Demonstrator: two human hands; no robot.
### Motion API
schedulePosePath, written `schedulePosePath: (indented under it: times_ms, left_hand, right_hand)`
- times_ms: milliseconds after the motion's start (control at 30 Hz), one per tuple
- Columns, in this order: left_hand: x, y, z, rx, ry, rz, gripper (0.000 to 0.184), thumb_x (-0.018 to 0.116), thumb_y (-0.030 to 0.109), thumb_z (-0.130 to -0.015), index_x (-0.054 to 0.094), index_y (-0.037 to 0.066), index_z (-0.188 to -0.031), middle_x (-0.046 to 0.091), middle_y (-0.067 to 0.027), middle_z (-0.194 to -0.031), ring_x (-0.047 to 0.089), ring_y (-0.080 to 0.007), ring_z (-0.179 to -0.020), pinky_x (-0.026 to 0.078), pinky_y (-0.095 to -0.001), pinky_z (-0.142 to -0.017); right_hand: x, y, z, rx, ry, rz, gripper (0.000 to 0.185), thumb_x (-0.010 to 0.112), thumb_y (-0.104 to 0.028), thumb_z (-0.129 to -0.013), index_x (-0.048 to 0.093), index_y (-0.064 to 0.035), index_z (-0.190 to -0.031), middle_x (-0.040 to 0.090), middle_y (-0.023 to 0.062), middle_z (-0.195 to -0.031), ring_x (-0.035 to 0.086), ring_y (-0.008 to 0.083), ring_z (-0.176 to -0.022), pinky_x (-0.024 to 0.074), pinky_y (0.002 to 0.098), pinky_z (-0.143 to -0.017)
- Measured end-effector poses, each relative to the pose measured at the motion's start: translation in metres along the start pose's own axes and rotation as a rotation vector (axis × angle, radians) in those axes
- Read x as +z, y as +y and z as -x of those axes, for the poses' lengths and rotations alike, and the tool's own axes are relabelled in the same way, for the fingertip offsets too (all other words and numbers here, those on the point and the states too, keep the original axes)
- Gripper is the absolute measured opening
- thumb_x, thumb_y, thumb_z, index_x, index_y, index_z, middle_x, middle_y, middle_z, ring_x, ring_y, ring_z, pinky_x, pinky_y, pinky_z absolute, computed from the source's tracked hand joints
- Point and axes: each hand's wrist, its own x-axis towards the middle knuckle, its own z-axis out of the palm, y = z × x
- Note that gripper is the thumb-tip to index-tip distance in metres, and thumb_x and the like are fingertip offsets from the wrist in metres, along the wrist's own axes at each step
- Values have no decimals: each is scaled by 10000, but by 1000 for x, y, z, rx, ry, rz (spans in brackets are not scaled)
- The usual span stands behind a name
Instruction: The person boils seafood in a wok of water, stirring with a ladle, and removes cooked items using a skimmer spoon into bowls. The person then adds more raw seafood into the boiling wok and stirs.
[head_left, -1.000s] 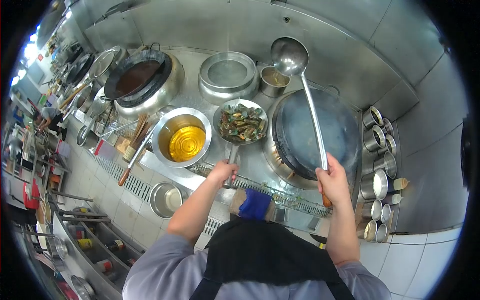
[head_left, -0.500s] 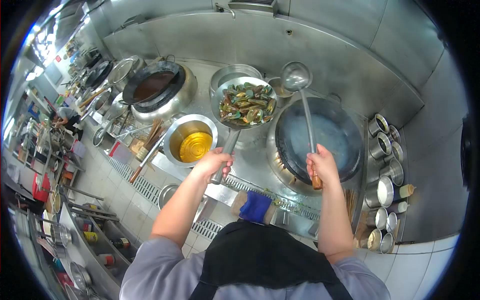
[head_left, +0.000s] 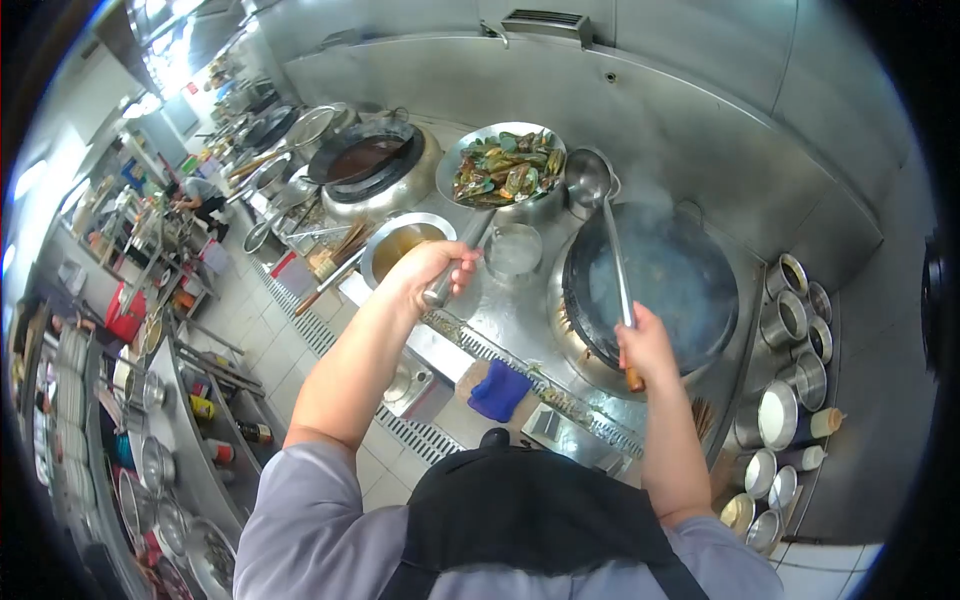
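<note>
Head view, cooking station: the steel range [head_left: 470, 325] runs across the middle, backed by a metal splash wall. Set in its right side is a large wok [head_left: 715, 330] holding cloudy liquid, with vapour rising from it. A second wok [head_left: 394, 148], dark liquid inside, stands farther back at left. A metal pot [head_left: 372, 250] with yellowish-brown liquid is near the range's front edge, partly hidden by the person's left hand and forearm.

The metal scoop [head_left: 447, 182] is in front of a round metal vessel [head_left: 541, 212]; contact between the two cannot be determined. The ladle [head_left: 588, 180] slants across the left part of the large wok, its bowl just beside the scoop's right edge; whether they touch cannot be determined.

Hands are well apart. The left hand [head_left: 430, 272] is closed around the scoop's handle, the handle end protruding below the fist. The right hand [head_left: 645, 347] is clamped on the ladle's handle, the wooden end protruding below.

A blue cloth [head_left: 500, 388] lies at the front edge. Small metal containers [head_left: 778, 415] line the right side. Green-brown mussels [head_left: 510, 165] are heaped in the scoop's bowl.
</note>
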Motion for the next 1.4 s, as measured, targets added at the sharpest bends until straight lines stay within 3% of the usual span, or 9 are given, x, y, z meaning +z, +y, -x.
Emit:
schedulePosePath:
  times_ms: [267,300,367,467,633,733,867,1067,1400]
  left_hand:
    - [61,-14,35,49,52,31,71,537,78,-858,520,10,-850,513,3,-629,454,-77,-455,392,-235,-412]
    - [65,-16,38,47,53,22,77,539,79,-859,508,24,-814,512,3,-624,455,-77,-454,393,-234,-411]
    - [71,-22,44,49,71,25,102,540,79,-859,496,38,-778,510,4,-620,456,-77,-453,394,-233,-410]
    - [77,-34,49,72,106,19,211,500,101,-879,455,-13,-1051,465,5,-673,409,-54,-472,376,-220,-395]
    - [77,-73,69,204,205,-5,90,577,83,-824,540,52,-748,490,17,-628,443,-51,-467,358,-198,-407]
    - [66,-104,105,285,295,-13,131,632,74,-783,555,8,-700,536,-27,-624,499,-96,-480,417,-252,-410]
    - [31,-160,165,376,333,23,81,613,43,-778,542,9,-759,531,-47,-606,510,-112,-444,433,-272,-367]
    - [-14,-229,308,487,522,66,125,587,33,-775,498,31,-863,516,-24,-605,503,-95,-432,424,-261,-366]
    - [-73,-325,521,686,1199,198,201,599,55,-777,463,8,-918,522,-33,-617,528,-107,-450,430,-278,-356]
  right_hand:
    - [-15,15,17,117,-337,-418,65,497,2,-820,499,-47,-861,494,29,-596,460,125,-399,384,273,-372]
    - [-9,20,21,75,-298,-218,84,512,-34,-845,512,-63,-924,482,5,-597,441,115,-380,368,264,-349]
    - [-5,25,28,128,-354,-352,145,516,-50,-861,515,-73,-1004,487,17,-618,449,126,-407,357,267,-353]
    - [-20,12,33,300,-485,-542,214,513,-63,-872,508,-68,-1086,487,33,-639,450,128,-430,346,269,-362]
    - [-21,-11,62,471,-734,-746,272,435,-93,-900,525,-21,-1146,414,10,-589,374,125,-378,296,267,-326]
    - [-18,-31,92,550,-905,-963,432,320,-83,-916,350,68,-1319,420,27,-603,374,114,-350,356,272,-277]
    - [-5,-30,121,600,-982,-810,475,302,-100,-921,269,60,-1367,439,58,-668,414,132,-368,389,285,-297]
    - [103,-45,158,675,-1265,-684,496,284,-102,-924,219,71,-1385,441,76,-698,431,141,-383,393,288,-299]
    - [347,-75,272,869,-1707,-405,471,363,-61,-904,264,71,-1345,433,52,-642,402,118,-346,359,261,-271]
